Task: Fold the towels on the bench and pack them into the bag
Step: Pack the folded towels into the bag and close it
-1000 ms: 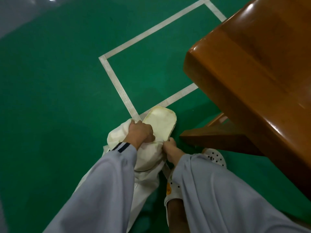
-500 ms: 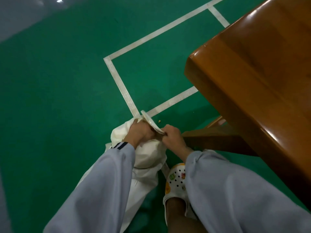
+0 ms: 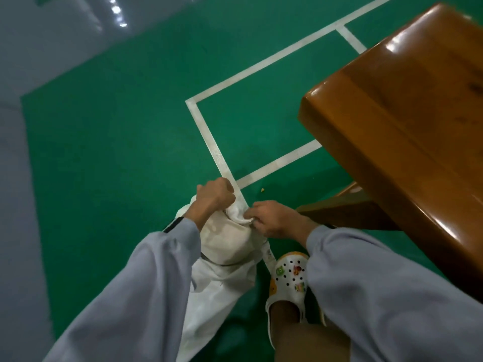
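Low center, left hand [image 3: 215, 198] fists the bag [image 3: 224, 244] top, right hand [image 3: 274, 218] pinches it; counter [image 3: 405, 113] edge right, open floor [image 3: 117, 152] left.

Your right hand [image 3: 271, 218] has come up from low beside the bag [image 3: 224, 244] to its mouth, where it now pinches the bunched rim next to your left hand [image 3: 215, 198]. The towel that stuck flat out of the opening a second ago no longer shows. Your shoe [image 3: 290, 278] has come into plain view.
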The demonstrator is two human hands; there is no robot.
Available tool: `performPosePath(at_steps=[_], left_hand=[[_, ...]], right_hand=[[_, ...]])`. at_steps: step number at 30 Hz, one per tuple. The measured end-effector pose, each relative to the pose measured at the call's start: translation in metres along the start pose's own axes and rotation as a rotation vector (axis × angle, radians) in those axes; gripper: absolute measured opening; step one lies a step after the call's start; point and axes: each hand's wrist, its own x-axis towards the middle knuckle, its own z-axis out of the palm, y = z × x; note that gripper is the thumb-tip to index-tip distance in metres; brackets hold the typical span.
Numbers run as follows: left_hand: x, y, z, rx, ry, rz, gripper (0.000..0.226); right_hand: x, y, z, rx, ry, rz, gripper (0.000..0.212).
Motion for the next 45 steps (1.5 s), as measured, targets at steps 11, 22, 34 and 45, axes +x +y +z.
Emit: performPosePath(at_steps=[11, 22, 34, 45], left_hand=[[-0.026, -0.046, 0.041, 0.019, 0.222, 0.229, 0.027], [-0.058, -0.070, 0.043, -0.238, 0.119, 0.071, 0.124], [-0.060, -0.004, 0.109, 0.236, 0.139, 0.152, 0.091], [-0.033, -0.007, 0.138, 0.231, 0.162, 0.304, 0.071]], right_hand=[[0.056, -0.018, 0.027, 0.729, -0.154, 0.475, 0.083], [0.031, -0.027, -0.008, 0.034, -0.132, 0.254, 0.053], [0.012, -0.027, -0.008, 0.032, -0.134, 0.344, 0.053], [0.005, -0.029, 0.006, -0.141, -0.239, 0.277, 0.028]])
